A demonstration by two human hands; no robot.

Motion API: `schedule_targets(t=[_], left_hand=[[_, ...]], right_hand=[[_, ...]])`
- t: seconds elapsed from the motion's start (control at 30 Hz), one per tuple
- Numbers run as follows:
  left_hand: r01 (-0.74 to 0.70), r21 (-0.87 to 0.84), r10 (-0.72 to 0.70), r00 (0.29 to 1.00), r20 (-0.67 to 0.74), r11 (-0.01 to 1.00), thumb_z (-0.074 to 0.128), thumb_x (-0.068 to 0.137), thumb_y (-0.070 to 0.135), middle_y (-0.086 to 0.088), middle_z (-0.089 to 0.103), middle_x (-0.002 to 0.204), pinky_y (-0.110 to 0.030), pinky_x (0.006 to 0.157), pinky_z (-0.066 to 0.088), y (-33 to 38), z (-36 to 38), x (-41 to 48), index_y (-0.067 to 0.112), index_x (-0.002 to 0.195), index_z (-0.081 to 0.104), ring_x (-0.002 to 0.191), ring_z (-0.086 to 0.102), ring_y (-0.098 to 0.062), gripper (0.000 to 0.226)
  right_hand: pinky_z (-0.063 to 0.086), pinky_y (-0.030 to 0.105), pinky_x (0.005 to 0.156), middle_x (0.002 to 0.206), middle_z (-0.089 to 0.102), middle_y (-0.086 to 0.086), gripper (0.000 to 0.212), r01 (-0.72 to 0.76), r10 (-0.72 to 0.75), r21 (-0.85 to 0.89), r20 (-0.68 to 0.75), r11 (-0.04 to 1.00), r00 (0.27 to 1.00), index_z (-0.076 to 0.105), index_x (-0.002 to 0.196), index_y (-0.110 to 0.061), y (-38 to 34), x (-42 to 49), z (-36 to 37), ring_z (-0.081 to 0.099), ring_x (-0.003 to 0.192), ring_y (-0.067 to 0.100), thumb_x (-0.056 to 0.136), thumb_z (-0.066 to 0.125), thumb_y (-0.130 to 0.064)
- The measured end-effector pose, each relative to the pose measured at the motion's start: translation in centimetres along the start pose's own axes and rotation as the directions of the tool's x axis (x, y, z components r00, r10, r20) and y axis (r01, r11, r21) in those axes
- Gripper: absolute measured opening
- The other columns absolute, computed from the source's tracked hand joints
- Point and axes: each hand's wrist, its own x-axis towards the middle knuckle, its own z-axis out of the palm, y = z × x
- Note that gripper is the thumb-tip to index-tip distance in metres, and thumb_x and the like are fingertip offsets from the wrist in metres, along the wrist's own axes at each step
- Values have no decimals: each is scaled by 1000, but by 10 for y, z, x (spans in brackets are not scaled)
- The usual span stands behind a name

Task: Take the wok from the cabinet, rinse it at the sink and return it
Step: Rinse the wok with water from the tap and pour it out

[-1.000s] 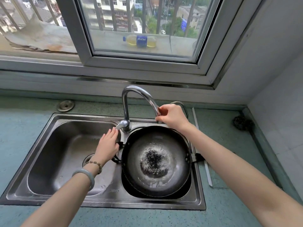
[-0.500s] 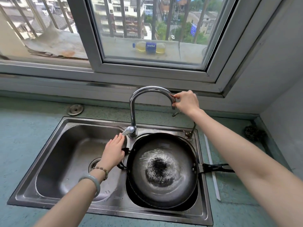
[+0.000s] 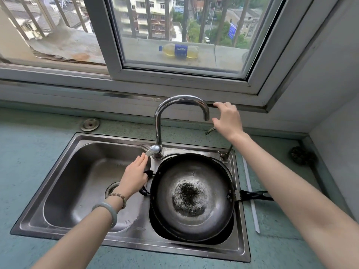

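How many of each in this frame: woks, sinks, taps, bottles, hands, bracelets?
Woks: 1, wok
Sinks: 1, sink, two basins
Taps: 2, tall faucet, small tap
Bottles: 1, bottle, outside the window
Hands: 2, left hand, right hand
Bracelets: 2, pale green bangle, bead bracelet
Total: 9

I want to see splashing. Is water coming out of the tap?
Off: no stream falls from the curved chrome faucet toward the round dark metal wok. The left hand only touches its lever with its fingertips.
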Motion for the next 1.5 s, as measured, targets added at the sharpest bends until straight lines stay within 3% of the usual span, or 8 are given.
schedule_targets(t=[0.17, 0.27, 0.47, 0.73, 0.9, 1.07, 1.27, 1.5], left_hand=[[175, -266, -212, 970, -118, 948, 51, 87, 8, -16, 31, 150, -38, 115, 25, -18, 20, -22, 3, 140, 39, 138, 31, -31, 54], [360, -273, -363, 931, 44, 892, 51, 93, 23, -19, 40, 143, -40, 111, 29, -27, 35, -29, 0, 139, 39, 134, 36, -33, 53], [556, -509, -441, 831, 338, 658, 48, 96, 28, -18, 63, 86, -37, 78, 42, -20, 51, -16, 1, 84, 58, 87, 58, -28, 32], [635, -702, -613, 705, 356, 323, 48, 96, 13, -22, 53, 89, -52, 92, 49, -19, 61, -6, -8, 95, 55, 84, 51, -30, 23], [643, -681, -628, 701, 338, 350, 50, 96, 13, -25, 56, 77, -53, 86, 53, -18, 51, -6, -4, 72, 52, 72, 57, -33, 29], [628, -683, -639, 708, 302, 374, 52, 94, 13, -6, 50, 29, -16, 33, 42, -17, 29, -9, -2, 55, 51, 24, 50, -16, 42], [618, -743, -587, 711, 388, 257, 52, 95, 14, -16, 52, 67, -25, 40, 51, -11, 31, -26, -8, 80, 53, 55, 54, -28, 27], [536, -800, -561, 763, 321, 270, 45, 96, 8, -13, 53, 55, -20, 38, 50, 6, 21, -38, -2, 66, 49, 56, 53, -28, 32]], right_hand=[[50, 37, 84, 98, 61, 7, 27, 113, -120, 84, 85, 990, 989, 64, 107, -10, 50, -93, 1, 58, 90, 20, 81, 64, -4], [44, 36, 93, 116, 54, 7, 49, 4, 106, -199, 539, 980, 836, 56, 124, -19, 95, -136, 18, 50, 114, 25, 79, 72, -31], [39, 36, 98, 129, 52, 8, 73, 80, 339, -520, 659, 851, 671, 49, 131, -22, 149, -165, 43, 45, 123, 27, 69, 77, -49], [48, 38, 84, 120, 54, 11, 40, 173, 288, -540, 661, 823, 693, 48, 118, -12, 158, -169, 64, 56, 110, 31, 80, 61, -10], [48, 37, 82, 119, 52, 10, 38, 211, 261, -506, 706, 836, 658, 51, 115, -13, 162, -163, 53, 56, 111, 30, 79, 56, -7], [54, 35, 74, 105, 60, 5, 31, 174, 233, -455, 705, 873, 670, 67, 102, -18, 143, -134, 16, 61, 98, 26, 75, 55, -9], [49, 27, 69, 105, 68, 7, 33, 169, 265, -508, 671, 845, 692, 69, 103, -24, 118, -104, -28, 65, 94, 27, 74, 61, -11], [42, 27, 71, 103, 69, 1, 31, 204, 170, -525, 579, 826, 798, 65, 100, -27, 118, -115, -50, 64, 100, 24, 74, 58, -13]])
